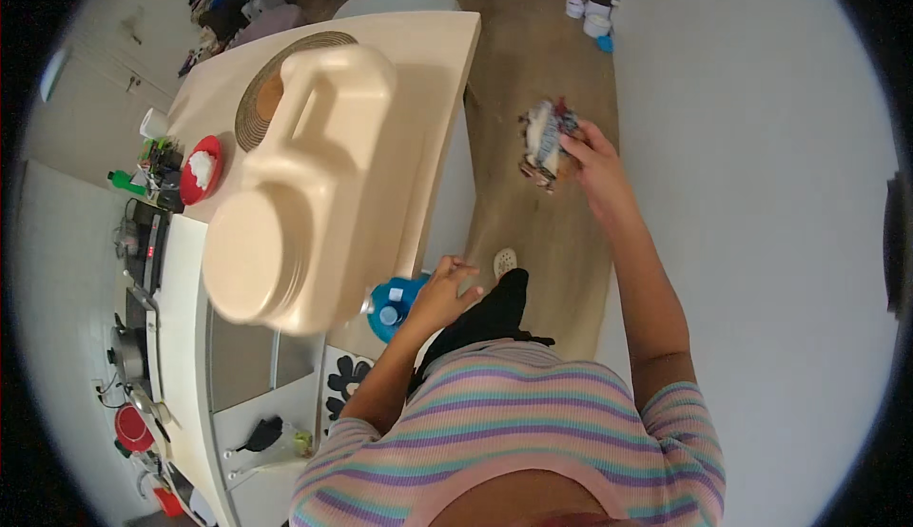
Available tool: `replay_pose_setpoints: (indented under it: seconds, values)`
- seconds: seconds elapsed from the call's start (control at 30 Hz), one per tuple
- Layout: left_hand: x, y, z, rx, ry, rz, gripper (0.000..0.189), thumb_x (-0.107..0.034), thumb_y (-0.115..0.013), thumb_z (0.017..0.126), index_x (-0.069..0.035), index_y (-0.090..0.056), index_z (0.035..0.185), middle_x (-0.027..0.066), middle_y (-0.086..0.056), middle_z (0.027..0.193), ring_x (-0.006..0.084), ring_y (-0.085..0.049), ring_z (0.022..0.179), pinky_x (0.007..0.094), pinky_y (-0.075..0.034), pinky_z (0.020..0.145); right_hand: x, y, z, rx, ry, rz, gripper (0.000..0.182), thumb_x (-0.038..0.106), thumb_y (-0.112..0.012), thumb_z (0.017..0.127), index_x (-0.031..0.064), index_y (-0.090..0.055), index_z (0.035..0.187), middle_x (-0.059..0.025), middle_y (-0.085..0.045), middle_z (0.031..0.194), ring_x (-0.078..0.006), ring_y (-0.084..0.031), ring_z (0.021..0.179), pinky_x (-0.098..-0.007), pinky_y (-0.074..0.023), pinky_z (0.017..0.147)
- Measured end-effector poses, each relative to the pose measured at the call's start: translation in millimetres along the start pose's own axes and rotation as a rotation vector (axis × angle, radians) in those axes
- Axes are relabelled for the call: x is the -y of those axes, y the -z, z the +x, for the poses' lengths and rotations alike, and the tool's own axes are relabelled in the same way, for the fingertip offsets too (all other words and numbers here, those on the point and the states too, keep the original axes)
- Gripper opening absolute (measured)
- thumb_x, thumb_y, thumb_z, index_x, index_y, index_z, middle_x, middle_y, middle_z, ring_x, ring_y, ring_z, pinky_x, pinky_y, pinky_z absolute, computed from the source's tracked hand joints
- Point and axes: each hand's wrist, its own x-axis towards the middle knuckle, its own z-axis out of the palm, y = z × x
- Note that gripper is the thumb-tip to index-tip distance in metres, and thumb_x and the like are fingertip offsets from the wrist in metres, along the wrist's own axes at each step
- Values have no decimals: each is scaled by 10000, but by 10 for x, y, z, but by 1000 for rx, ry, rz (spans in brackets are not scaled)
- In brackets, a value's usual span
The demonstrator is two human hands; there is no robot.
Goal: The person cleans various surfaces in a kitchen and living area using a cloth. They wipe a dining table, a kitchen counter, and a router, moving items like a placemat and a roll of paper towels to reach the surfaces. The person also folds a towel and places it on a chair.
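Note:
My right hand [598, 163] holds up a crumpled patterned cloth [546, 143], blue-grey and cream with a dark red bit, over the floor. Its exact kind is too blurred to tell. Nothing is in my left hand [446, 295], whose fingers are loosely bent and apart. It hangs beside the table end, near a large blue water bottle [389, 313] on the floor, partly covered by my forearm. A big beige plastic jug [335, 170] with a moulded handle and a round lid appears on the table's near part, at my left.
The cream table [435, 49] bears a round woven placemat [250, 109] and a red plate [189, 183] with something white on it. A kitchen counter [187, 313] with a pot [128, 354] runs along the left. On my right rises a white wall [749, 170]; white containers [598, 24] stand farther along it.

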Motion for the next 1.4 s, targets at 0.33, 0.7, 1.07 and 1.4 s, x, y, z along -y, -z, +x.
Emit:
replay_pose_setpoints:
  seconds: [0.33,0.7,1.07,1.4]
  values:
    - [-340,321,1748,20,84,-124,348,-223,-616,843,-43,-573,1138,150,-552,1096,329,-558,1010,384,-453,851,-84,-1112,2298,600,406,-702,374,233,-590,883,20,-518,1182,-127,-551,1121,-227,-513,1092,-337,-429,921]
    - [-406,453,4136,-91,260,-105,346,-205,-635,828,-33,-580,1123,156,-557,1076,303,-587,946,381,-474,802,-114,1416,4388,459,30,-327,295,307,-589,896,66,-618,1065,-57,-634,1010,-176,-589,954,-302,-445,881]
    - [-38,1144,7430,58,247,81,377,-322,-529,855,-2,-613,1037,195,-573,1140,380,-562,999,461,-454,857,660,3325,7246,59,-214,-475,239,199,-610,872,20,-624,1029,-38,-653,932,-151,-596,930,-280,-451,856]
    - [1192,1851,10062,524,734,356,514,-393,-580,806,-106,-539,1231,229,-494,1260,390,-490,1149,469,-416,949,588,2954,10736,211,70,-758,291,234,-626,839,134,-623,1113,-113,-524,1164,-228,-511,1104,-371,-412,940]
